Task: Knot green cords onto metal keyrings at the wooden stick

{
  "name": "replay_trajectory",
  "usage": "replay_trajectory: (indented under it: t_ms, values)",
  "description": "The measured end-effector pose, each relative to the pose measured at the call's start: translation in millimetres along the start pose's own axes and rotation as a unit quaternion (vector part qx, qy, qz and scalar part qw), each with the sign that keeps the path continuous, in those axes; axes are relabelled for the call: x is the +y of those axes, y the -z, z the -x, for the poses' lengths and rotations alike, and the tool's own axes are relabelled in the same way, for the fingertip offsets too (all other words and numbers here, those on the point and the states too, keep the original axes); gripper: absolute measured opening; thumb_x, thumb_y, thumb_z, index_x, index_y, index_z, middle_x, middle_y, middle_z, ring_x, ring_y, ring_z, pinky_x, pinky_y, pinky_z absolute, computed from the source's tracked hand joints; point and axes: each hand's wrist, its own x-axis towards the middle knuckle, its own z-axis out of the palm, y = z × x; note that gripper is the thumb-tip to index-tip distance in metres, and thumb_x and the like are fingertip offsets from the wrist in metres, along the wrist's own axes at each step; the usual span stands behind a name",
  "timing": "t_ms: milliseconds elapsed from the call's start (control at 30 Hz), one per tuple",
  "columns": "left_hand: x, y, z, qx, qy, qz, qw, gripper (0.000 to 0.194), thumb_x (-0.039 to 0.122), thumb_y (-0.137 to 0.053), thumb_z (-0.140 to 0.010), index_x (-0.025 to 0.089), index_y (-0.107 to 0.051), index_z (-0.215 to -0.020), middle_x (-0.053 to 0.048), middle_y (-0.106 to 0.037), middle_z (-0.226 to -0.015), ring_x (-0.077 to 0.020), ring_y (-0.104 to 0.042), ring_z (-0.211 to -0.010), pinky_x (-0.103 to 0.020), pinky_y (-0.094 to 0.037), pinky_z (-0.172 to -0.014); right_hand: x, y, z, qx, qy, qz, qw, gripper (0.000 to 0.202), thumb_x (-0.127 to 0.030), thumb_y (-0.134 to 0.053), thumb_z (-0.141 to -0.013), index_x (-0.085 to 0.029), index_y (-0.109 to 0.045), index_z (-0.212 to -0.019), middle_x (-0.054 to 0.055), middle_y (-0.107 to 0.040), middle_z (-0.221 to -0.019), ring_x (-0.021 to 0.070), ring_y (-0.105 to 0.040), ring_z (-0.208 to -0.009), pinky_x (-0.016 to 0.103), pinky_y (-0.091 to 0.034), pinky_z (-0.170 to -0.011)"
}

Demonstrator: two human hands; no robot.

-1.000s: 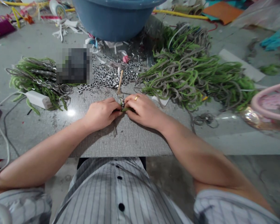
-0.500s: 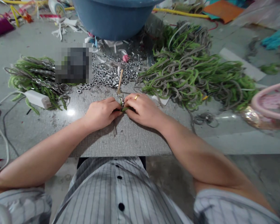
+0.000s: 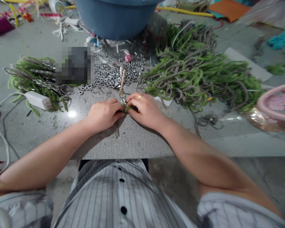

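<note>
Green cord (image 3: 129, 109): pinched between both hands, low over the worktop (image 3: 133, 142), visible only as a short stretch. Likely light, soft and limp, more apt to fold or fray than to break; probably not slippery.
Left hand (image 3: 103, 115): clamped on the cord with fingers drawn together; exact pinch partly hidden.
Right hand (image 3: 146, 109): closed on the same cord between thumb and curled fingers, just beside the left hand; wearing a gold ring (image 3: 140, 96).
Best hold: close to the metal fitting (image 3: 123, 102), with thumb and forefinger on either side, to keep such a limp length from bending away.
Metal fitting: just beyond the fingertips; probably small, hard and smooth. Cannot tell how joined to the cord.
Wooden stick (image 3: 122, 82): just beyond the fitting, pointing away; likely light and stiff.
Metal rings (image 3: 102, 74): scattered loose on the worktop, in no container; nut-like, likely quick to roll.
Blue basin (image 3: 116, 20): beyond the rings, deep-walled; contents out of sight.
Pink-rimmed container (image 3: 263, 98): at far right, cut by the picture edge; showing pink inside, whether contents or lining not clear.
Green and grey cord heap (image 3: 192, 69): loose and tangled, right of the rings.
Corded bundle (image 3: 32, 71): at left, mixed with metal chains, behind a white adapter (image 3: 38, 100).
</note>
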Motion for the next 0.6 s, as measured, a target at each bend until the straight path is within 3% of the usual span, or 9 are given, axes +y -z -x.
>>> replay_trajectory:
  t_ms: [300,600]
  values:
    - [-0.4,-0.7,0.1,0.001,0.0,0.001,1.0,0.021,0.031,-0.054,-0.091,0.019,-0.068,-0.099,-0.006,-0.068,-0.099,-0.0195,-0.067,-0.082,-0.027,-0.048,-0.065,-0.2,-1.6,-1.0,0.006,0.006,0.026,1.0,0.013,-0.018,-0.049,-0.084,-0.018,-0.059,-0.077,0.012,-0.067,-0.101,0.0262,-0.06,-0.095,0.041,-0.042,-0.083]
    - [-1.3,-1.1,0.1,0.001,-0.001,0.009,1.0,0.021,0.031,-0.054,-0.091,0.019,-0.068,-0.1,-0.006,-0.068,-0.099,-0.02,-0.067,-0.083,-0.028,-0.048,-0.067,6.6,1.0,1.8,0.016,0.036,-0.027,0.999,0.013,-0.013,-0.052,-0.079,-0.021,-0.06,-0.086,0.009,-0.066,-0.102,0.0255,-0.059,-0.097,0.04,-0.044,-0.083]
